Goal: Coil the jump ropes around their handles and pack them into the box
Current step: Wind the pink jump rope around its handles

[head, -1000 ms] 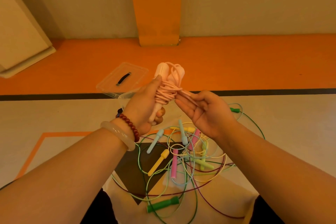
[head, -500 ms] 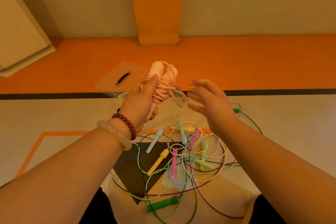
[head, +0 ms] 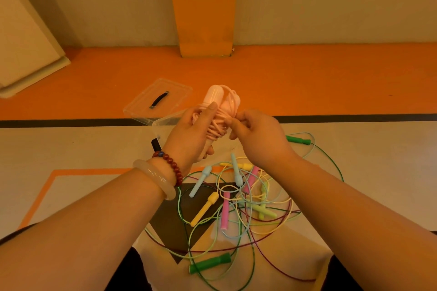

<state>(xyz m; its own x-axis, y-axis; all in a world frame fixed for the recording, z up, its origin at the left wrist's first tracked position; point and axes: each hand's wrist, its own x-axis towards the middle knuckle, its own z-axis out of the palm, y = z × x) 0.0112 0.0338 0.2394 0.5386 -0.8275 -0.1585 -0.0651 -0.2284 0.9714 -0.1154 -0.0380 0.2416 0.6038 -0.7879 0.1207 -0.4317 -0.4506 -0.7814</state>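
Winding step (head view): the pink jump rope [head: 214,104] is almost fully coiled round its two paired handles. It is held in the air just in front of the clear box [head: 163,124].
Left hand [head: 189,136]: wraps the lower part of the bundle, with the thumb laid straight up along the coils. It has kept this grip through the last second.
Right hand [head: 256,136]: fingers curled, tips pinching at the right side of the coil, seemingly on the last bit of cord. Which strand it holds is too small to tell.
Change: a second ago this hand lay palm-up under the loose cord. Half a second ago it was off the bundle with fingers spread, and now it is back in contact.
Meaning: another turn has probably been laid and the tail is being tucked or snugged. This rope looks nearly ready to pack.
Clear box: open, mostly hidden behind the left hand, contents not visible.
Lid [head: 176,92]: lies flat beyond the box on the orange strip.
Tangle of loose ropes [head: 225,210]: on the floor below the hands and unchanged, with blue, yellow, pink and green handles and thin cords crossing. None are coiled.
Progress: early, judging by how many ropes are left.
Risk: the coil could spring open if the end is not secured before the left hand lets go.
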